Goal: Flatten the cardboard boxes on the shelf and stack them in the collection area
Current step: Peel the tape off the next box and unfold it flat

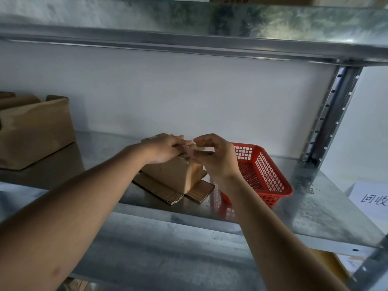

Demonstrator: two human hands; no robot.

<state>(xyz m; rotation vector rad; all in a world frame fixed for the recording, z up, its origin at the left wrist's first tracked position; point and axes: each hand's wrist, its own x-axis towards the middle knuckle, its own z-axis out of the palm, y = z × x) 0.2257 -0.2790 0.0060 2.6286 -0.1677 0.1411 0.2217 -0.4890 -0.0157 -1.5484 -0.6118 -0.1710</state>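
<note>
A small brown cardboard box point(171, 175) stands in the middle of the metal shelf point(310, 208), its bottom flaps splayed out flat beneath it. My left hand point(165, 149) lies palm down on the box's top, pressing it. My right hand point(214, 156) is at the box's top right edge, thumb and fingers pinched on a strip of clear tape point(198, 147) that lifts off the top. A larger brown box point(35, 131) with raised flaps stands at the shelf's left end.
A red plastic mesh basket point(266, 171) sits just right of the small box, partly behind my right wrist. A white paper sign point(369, 199) with printed characters lies beyond the shelf's right end. The upright post point(333, 114) is at right, another shelf overhead.
</note>
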